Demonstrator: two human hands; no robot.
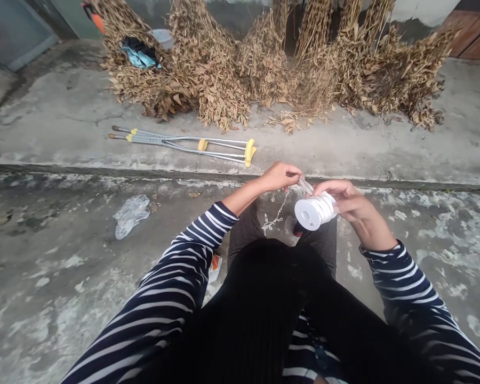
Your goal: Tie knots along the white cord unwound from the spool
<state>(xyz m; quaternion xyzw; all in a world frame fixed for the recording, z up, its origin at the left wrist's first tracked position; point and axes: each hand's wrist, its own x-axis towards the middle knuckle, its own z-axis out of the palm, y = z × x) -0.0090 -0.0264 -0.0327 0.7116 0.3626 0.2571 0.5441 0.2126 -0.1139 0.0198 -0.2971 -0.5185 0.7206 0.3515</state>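
Observation:
My right hand (pixel 350 201) is closed around a white spool of ribbon (pixel 315 210), its flat round end facing me. My left hand (pixel 280 176) pinches the loose end of the ribbon (pixel 305 185) just above and left of the spool. A thin pale cord or chain (pixel 275 216) with a small knotted piece dangles below my left hand, over my lap. Both arms wear dark sleeves with white stripes. Dark hair or cloth fills the lower middle of the view and hides my lap.
A pair of metal crutches (pixel 184 143) with yellow pads lies on the raised concrete ledge ahead. Bundles of dried leafy stalks (pixel 264 69) lean against the back wall. A crumpled clear plastic bag (pixel 131 214) lies on the concrete at left.

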